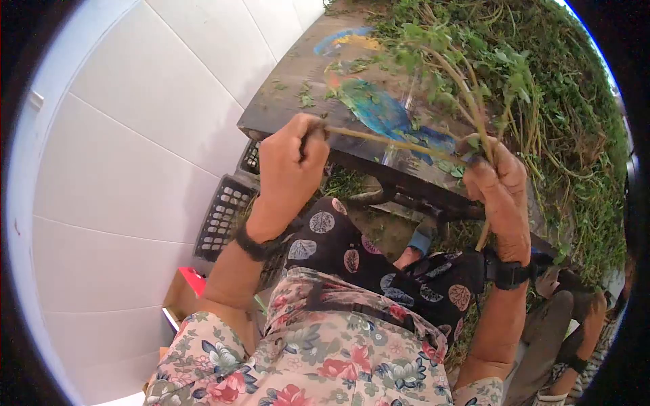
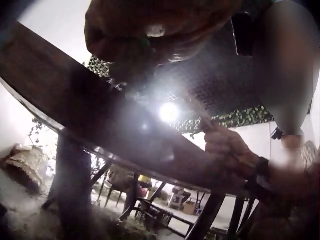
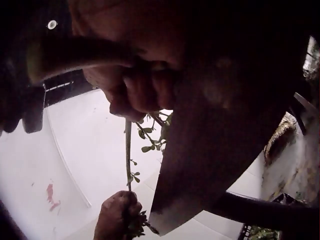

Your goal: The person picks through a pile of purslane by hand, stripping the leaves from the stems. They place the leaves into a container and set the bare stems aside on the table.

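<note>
In the head view my left hand (image 1: 291, 162) pinches the end of a thin plant stem (image 1: 386, 140), its fingers curled in. The stem runs taut and nearly level across to my right hand (image 1: 500, 193), over the table's near edge. My right hand grips this stem along with a thicker, branching leafy stalk (image 1: 467, 84) that rises above the fist; its cut end pokes out below. The right wrist view shows the same stem (image 3: 128, 155) with small leaves, stretched between both fists. In the left wrist view glare and darkness hide most of the left hand's fingers.
A dark table (image 1: 284, 101) with a painted parrot (image 1: 379, 108) lies ahead, scattered with leaf bits. A large heap of green plants (image 1: 575, 135) covers its right side. Black plastic crates (image 1: 227, 216) stand by the white wall (image 1: 135, 169). Another person's arm (image 1: 589, 331) shows at lower right.
</note>
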`<state>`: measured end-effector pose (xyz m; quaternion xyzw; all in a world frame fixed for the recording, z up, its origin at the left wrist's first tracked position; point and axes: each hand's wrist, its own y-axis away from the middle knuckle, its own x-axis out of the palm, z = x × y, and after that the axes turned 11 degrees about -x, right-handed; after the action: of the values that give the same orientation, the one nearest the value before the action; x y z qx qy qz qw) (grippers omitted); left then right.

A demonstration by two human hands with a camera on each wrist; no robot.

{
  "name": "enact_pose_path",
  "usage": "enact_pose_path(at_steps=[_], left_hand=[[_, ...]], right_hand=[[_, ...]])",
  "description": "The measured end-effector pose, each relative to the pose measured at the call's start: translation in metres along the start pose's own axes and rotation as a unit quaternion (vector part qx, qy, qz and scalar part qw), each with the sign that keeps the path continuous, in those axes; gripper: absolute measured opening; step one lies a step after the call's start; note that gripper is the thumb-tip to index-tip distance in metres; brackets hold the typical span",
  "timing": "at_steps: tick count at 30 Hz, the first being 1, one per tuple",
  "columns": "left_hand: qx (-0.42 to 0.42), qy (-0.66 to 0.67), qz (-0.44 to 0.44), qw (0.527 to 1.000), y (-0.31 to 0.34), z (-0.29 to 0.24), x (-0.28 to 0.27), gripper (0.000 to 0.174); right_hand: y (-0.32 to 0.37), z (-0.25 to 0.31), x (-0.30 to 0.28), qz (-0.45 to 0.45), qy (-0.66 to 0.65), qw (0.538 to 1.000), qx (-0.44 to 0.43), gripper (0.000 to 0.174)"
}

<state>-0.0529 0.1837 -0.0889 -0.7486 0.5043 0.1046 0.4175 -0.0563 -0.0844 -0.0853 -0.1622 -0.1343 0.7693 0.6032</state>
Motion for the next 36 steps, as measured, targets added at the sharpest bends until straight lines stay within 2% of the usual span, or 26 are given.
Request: enact_pose_path(at_steps=[1, 3, 4, 5, 6, 7, 9, 12, 13, 16, 17, 18, 20, 21, 24, 26, 28, 30, 33, 34, 36], left_hand=[[-0.030, 0.017, 0.011, 0.999, 0.003, 0.002, -0.003, 0.011], [-0.091, 0.052, 0.031, 0.994, 0.006, 0.006, -0.011, 0.011], [-0.185, 0.216, 0.061, 0.957, 0.002, 0.016, -0.024, 0.012], [-0.273, 0.371, 0.088, 0.883, -0.005, 0.032, -0.045, 0.013], [-0.350, 0.513, 0.108, 0.777, -0.010, 0.044, -0.060, 0.014], [-0.371, 0.477, 0.091, 0.792, -0.005, 0.050, -0.068, 0.014], [-0.411, 0.399, 0.063, 0.817, 0.009, 0.058, -0.081, 0.016], [-0.454, 0.381, 0.025, 0.805, 0.026, 0.080, -0.082, 0.017], [-0.411, 0.367, 0.021, 0.834, 0.032, 0.108, -0.075, 0.016], [-0.477, 0.321, -0.021, 0.818, 0.015, 0.131, -0.049, 0.014], [-0.480, 0.337, -0.015, 0.810, 0.002, 0.186, -0.035, 0.015], [-0.459, 0.318, -0.005, 0.829, -0.003, 0.218, -0.023, 0.016], [-0.415, 0.275, 0.013, 0.867, -0.018, 0.251, -0.006, 0.020], [-0.477, 0.219, 0.059, 0.849, -0.025, 0.249, -0.007, 0.026], [-0.465, 0.224, 0.061, 0.854, 0.002, 0.221, 0.001, 0.023], [-0.407, 0.277, 0.252, 0.833, 0.026, 0.176, -0.011, 0.023], [-0.396, 0.287, 0.391, 0.780, 0.036, 0.116, -0.022, 0.025], [-0.314, 0.226, 0.497, 0.777, 0.040, 0.066, -0.027, 0.027], [-0.259, 0.311, 0.526, 0.749, 0.031, -0.002, -0.017, 0.028], [-0.223, 0.327, 0.491, 0.776, 0.031, -0.015, -0.005, 0.028], [-0.153, 0.358, 0.421, 0.819, 0.031, -0.039, 0.020, 0.028]], right_hand=[[0.000, 0.001, 0.001, 0.014, 0.014, 1.000, -0.004, 0.032], [-0.001, -0.001, 0.000, -0.013, 0.013, 1.000, 0.017, 0.033], [-0.001, -0.001, 0.000, -0.025, 0.013, 0.999, 0.028, 0.033], [0.001, -0.004, -0.003, -0.058, -0.015, 0.998, 0.017, 0.035], [0.004, -0.008, -0.007, -0.088, -0.042, 0.995, 0.005, 0.037], [0.005, -0.012, -0.007, -0.117, -0.071, 0.991, -0.007, 0.040], [0.003, -0.008, -0.002, -0.111, -0.062, 0.992, 0.012, 0.048], [-0.001, -0.001, 0.001, -0.096, -0.045, 0.994, 0.004, 0.053], [-0.001, 0.000, 0.002, -0.092, -0.037, 0.995, -0.006, 0.054], [-0.004, 0.003, 0.006, -0.126, 0.035, 0.990, 0.048, 0.053], [-0.003, 0.002, 0.004, -0.112, 0.060, 0.990, 0.054, 0.052], [-0.004, 0.003, 0.003, -0.108, 0.060, 0.991, 0.052, 0.052], [-0.006, 0.005, 0.006, -0.100, 0.054, 0.992, 0.051, 0.052], [-0.006, 0.004, 0.004, -0.095, 0.049, 0.994, 0.036, 0.051], [-0.005, 0.003, 0.002, -0.088, -0.019, 0.996, 0.012, 0.050], [-0.005, 0.005, 0.003, -0.091, -0.062, 0.993, 0.033, 0.045], [-0.006, 0.012, 0.002, -0.082, -0.093, 0.990, 0.070, 0.037], [-0.005, 0.011, -0.001, -0.071, -0.073, 0.992, 0.074, 0.032], [-0.002, 0.004, 0.001, -0.068, -0.035, 0.997, 0.031, 0.026], [0.000, 0.003, 0.002, -0.073, -0.020, 0.997, 0.007, 0.024], [0.007, 0.008, 0.007, -0.058, 0.001, 0.998, 0.020, 0.023]])
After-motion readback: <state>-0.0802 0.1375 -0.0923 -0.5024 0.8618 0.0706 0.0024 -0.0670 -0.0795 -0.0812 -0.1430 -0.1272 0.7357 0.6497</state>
